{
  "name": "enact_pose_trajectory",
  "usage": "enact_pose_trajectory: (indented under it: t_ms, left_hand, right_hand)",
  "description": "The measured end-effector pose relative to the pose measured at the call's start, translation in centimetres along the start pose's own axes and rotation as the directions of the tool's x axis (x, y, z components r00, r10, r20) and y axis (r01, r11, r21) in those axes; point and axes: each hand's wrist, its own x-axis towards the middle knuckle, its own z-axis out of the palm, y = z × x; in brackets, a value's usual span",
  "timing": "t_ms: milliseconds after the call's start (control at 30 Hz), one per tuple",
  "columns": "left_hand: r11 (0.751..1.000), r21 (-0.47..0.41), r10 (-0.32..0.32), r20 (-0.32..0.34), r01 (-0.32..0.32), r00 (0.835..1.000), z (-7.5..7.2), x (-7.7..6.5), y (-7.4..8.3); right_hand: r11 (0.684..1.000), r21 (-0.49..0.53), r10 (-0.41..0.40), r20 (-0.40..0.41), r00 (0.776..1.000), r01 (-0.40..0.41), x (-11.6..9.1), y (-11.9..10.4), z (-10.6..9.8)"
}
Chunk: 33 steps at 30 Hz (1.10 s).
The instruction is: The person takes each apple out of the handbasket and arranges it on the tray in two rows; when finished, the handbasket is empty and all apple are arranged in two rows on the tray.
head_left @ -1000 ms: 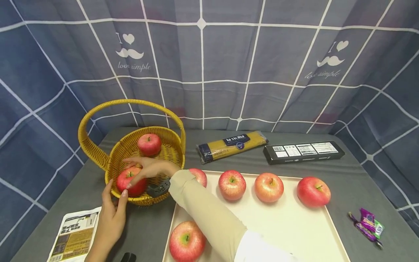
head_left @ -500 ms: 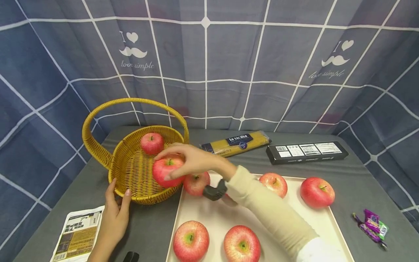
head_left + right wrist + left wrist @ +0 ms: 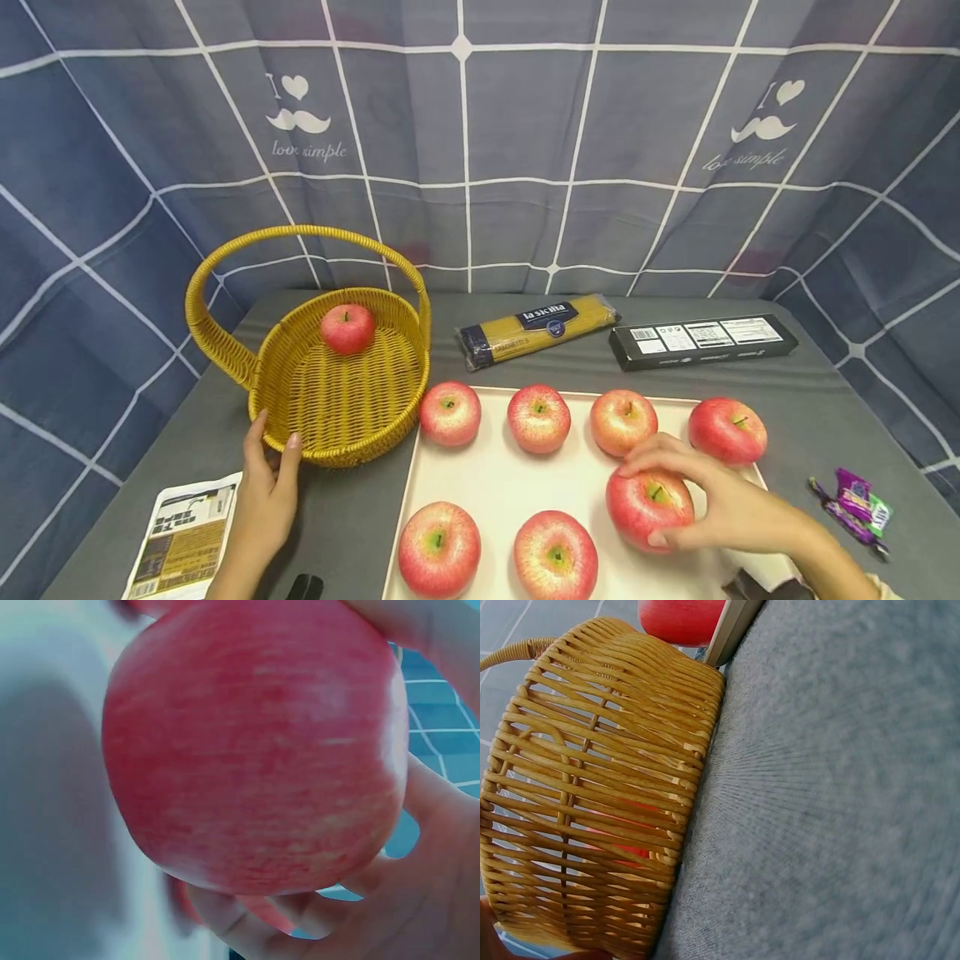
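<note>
My right hand (image 3: 716,500) grips a red apple (image 3: 649,508) between thumb and fingers, close over the right part of the cream tray (image 3: 487,483). The same apple (image 3: 255,750) fills the right wrist view, with fingers curled beneath it. My left hand (image 3: 262,500) touches the near left rim of the yellow wicker basket (image 3: 345,454), thumb and forefinger spread apart. Only some of its fingers show at the lower left corner of the left wrist view. One apple (image 3: 348,328) lies inside the basket, at the back.
Several apples rest on the tray, including two front ones (image 3: 439,550) and a far right one (image 3: 727,430). Behind it lie a spaghetti packet (image 3: 538,330) and a black box (image 3: 703,342). Wrapped sweets (image 3: 853,510) sit right, a printed pouch (image 3: 183,537) left.
My right hand has taken an apple out of the basket and carried it right, over the tray. My left hand stays at the basket's rim.
</note>
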Motion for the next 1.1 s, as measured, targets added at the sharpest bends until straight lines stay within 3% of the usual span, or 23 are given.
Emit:
enact_pose_trajectory:
  t_ms: [67,167,300,467,633,767,900,1100]
  left_hand:
    - [1.000,0.004,0.001,0.004,-0.001,1.000,-0.2,-0.2,-0.1]
    - [1.000,0.011,0.011,0.006,-0.011,1.000,-0.2,-0.3,-0.2]
    - [1.000,0.010,0.018,-0.006,-0.018,1.000,-0.1,-0.3,-0.2]
    - [1.000,0.000,0.003,-0.001,-0.003,1.000,0.0,-0.2,-0.3]
    - [1.000,0.017,-0.001,0.006,0.001,1.000,0.0,-0.3,-0.2]
    - [1.000,0.016,0.004,0.019,-0.004,1.000,-0.1,-0.4,-0.2]
    - [1.000,0.016,0.004,0.017,-0.005,1.000,0.0,-0.3,-0.1]
    - [1.000,0.019,0.004,-0.018,-0.004,1.000,0.0,-0.1,-0.2]
  right_hand:
    - [1.000,0.016,-0.002,-0.019,1.000,0.003,-2.0,0.1,1.1]
    - [0.993,0.069,-0.091,-0.034,0.995,0.093,-4.0,0.6,2.5]
    - [0.966,0.101,-0.236,-0.040,0.971,0.239,-5.4,1.4,3.8]
    - [0.972,0.055,-0.227,-0.009,0.974,0.227,-6.4,1.8,4.4]
    - [0.992,0.049,-0.122,0.037,0.992,0.120,-6.1,0.8,3.3]
    - [0.999,-0.052,-0.011,-0.064,0.998,0.008,-3.8,-1.4,1.4]
    - [0.994,-0.101,0.028,-0.153,0.988,-0.044,0.3,-2.5,-0.4]
    - [0.995,0.089,0.049,-0.004,0.999,-0.048,9.1,-1.8,0.0]
